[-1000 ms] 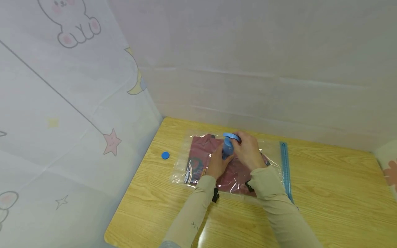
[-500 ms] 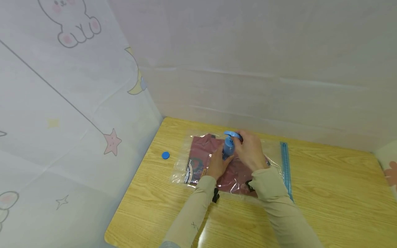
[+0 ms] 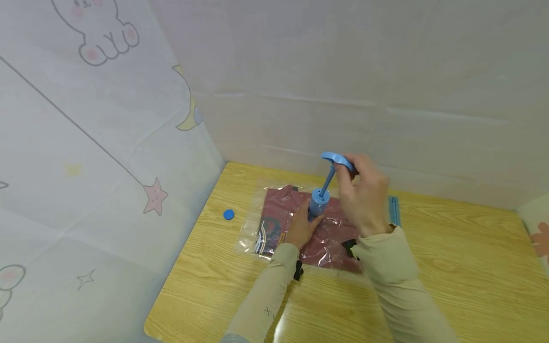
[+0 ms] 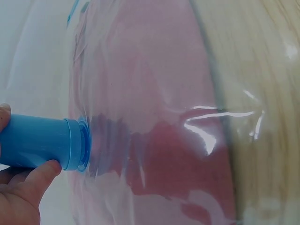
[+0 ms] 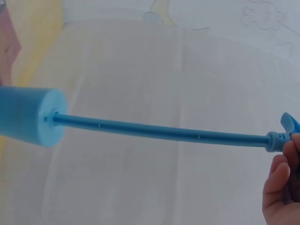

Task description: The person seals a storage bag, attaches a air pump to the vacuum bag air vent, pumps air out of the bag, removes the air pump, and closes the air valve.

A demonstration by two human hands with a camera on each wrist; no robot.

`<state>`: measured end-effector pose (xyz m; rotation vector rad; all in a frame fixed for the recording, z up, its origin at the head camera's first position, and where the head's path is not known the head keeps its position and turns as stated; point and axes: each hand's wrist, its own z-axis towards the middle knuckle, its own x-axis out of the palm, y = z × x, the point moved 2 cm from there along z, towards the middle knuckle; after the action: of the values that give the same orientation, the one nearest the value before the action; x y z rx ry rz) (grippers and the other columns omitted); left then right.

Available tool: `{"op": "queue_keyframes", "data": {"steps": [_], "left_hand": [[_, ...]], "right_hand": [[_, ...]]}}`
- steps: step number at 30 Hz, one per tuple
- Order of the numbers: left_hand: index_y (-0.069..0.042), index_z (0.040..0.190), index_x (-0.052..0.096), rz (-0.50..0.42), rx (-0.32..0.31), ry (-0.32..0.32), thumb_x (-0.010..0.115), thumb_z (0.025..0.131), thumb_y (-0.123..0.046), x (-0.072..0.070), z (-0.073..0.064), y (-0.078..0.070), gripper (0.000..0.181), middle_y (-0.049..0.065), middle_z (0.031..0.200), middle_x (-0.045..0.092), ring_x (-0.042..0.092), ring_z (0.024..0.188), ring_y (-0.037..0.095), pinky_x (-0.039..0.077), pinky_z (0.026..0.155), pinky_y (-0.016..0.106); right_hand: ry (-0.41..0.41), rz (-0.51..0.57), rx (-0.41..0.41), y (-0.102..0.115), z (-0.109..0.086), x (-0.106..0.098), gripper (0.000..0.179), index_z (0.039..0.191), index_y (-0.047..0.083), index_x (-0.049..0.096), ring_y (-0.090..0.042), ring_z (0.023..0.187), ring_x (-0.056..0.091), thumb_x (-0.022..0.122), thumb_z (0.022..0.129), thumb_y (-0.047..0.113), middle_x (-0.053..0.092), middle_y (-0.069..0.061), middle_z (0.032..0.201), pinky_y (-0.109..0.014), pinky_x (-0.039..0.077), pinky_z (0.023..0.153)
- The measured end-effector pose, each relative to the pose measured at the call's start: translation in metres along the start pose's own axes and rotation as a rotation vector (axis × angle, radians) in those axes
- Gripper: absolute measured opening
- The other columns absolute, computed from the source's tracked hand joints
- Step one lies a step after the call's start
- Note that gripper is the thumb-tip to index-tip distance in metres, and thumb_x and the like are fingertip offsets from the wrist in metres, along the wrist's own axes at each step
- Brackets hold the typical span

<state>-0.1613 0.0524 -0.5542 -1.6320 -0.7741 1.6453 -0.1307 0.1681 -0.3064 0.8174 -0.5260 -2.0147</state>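
Observation:
A blue hand pump stands on a clear vacuum storage bag with folded maroon clothing inside. My left hand grips the pump's barrel low down; in the left wrist view the barrel meets the bag at its ringed end. The fingers of my right hand curl round the pump's handle, held high above the barrel. Between them the thin blue rod is drawn far out, as the right wrist view shows along its length.
A round blue cap lies on the wooden table left of the bag. The bag's blue zip strip runs along its right side, partly behind the right arm. A pale wall covering rises behind the table.
My right hand has risen up and to the right with the handle, drawing the rod out of the barrel. The left hand stays on the barrel.

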Motion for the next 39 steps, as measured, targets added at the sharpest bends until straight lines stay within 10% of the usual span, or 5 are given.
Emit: {"op": "queue_keyframes", "data": {"steps": [15,39], "left_hand": [[-0.016,0.142,0.041,-0.003,0.004,-0.008,0.069,0.089,-0.028,0.0019,-0.0014,0.0037,0.061,0.016,0.131,0.061,0.059,0.12,0.031,0.048,0.102,0.045],[-0.011,0.146,0.037,0.028,0.014,-0.017,0.068,0.091,-0.028,0.003,-0.0004,0.0049,0.066,0.018,0.135,0.058,0.057,0.123,0.031,0.048,0.102,0.044]], "right_hand": [[-0.094,0.095,-0.012,0.0068,0.0065,-0.0072,0.013,0.096,-0.006,0.072,-0.001,0.069,0.048,0.065,0.088,0.002,0.066,-0.019,0.078,-0.013,0.037,0.065],[0.14,0.023,0.128,0.0013,0.0104,-0.003,0.018,0.101,-0.005,0.067,-0.01,0.072,0.055,0.063,0.091,0.009,0.069,-0.015,0.089,-0.013,0.042,0.067]]}}
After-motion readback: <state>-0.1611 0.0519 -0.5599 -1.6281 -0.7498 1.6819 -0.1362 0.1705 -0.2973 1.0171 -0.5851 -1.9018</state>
